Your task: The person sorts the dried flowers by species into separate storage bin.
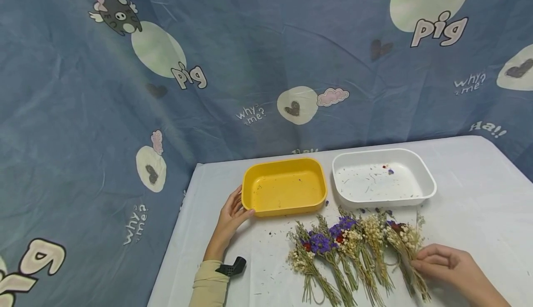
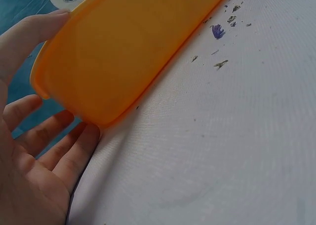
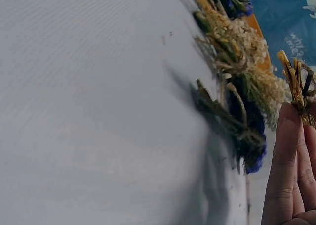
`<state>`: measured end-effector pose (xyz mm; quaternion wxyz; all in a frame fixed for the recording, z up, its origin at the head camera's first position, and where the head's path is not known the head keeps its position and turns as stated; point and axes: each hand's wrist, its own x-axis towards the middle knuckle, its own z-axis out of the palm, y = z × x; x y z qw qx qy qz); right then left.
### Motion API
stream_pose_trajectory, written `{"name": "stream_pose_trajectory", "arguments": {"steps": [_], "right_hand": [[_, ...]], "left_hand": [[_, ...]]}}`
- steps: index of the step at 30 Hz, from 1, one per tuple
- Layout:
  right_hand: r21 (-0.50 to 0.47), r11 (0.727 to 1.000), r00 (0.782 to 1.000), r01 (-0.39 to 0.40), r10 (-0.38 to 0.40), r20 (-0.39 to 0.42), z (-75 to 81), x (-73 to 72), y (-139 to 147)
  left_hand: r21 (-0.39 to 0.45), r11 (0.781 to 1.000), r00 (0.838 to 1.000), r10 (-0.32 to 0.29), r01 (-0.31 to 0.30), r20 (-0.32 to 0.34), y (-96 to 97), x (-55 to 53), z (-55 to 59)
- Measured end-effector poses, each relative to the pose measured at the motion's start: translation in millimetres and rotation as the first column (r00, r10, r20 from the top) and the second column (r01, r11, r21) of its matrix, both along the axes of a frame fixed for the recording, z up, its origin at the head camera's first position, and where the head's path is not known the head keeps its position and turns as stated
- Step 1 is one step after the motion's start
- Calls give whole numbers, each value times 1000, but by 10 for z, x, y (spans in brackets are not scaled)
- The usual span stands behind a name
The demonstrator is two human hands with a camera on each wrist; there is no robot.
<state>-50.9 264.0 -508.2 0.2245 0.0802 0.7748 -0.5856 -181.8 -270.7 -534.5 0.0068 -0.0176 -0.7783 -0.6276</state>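
A yellow tray (image 1: pixel 287 209) stands at the back of the white table. My left hand (image 1: pixel 231 214) grips its near left corner, thumb on the front side and fingers round the left end. The left wrist view shows these fingers (image 2: pixel 79 146) against the wall of the tray. Several small tied bunches of dried flowers, purple, cream and dark red, lie side by side in front of the trays. At the right end of the row, my right hand (image 1: pixel 447 263) pinches the tied stems of a bunch of cream flowers (image 1: pixel 410 240) between thumb and fingers.
A white tray (image 1: pixel 383 203) stands to the right of the yellow one, with loose petals and bits of stem inside. Crumbs of dried plant are scattered on the table (image 1: pixel 270 260). A blue printed cloth (image 1: pixel 233 66) hangs behind and along the left.
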Motion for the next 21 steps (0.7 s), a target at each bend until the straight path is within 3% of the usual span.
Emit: {"name": "stream_pose_trajectory", "arguments": {"steps": [3, 8, 21], "right_hand": [[33, 999, 1000, 7, -7, -8, 48, -18, -43], [65, 998, 994, -12, 19, -104, 127, -68, -123], [-32, 996, 971, -85, 76, -225, 329, -314, -370]], "left_hand": [[1, 1000, 1000, 4, -4, 0, -2, -3, -5], [4, 1000, 1000, -3, 3, -6, -6, -5, -15], [8, 1000, 1000, -16, 16, -7, -12, -2, -5]]}}
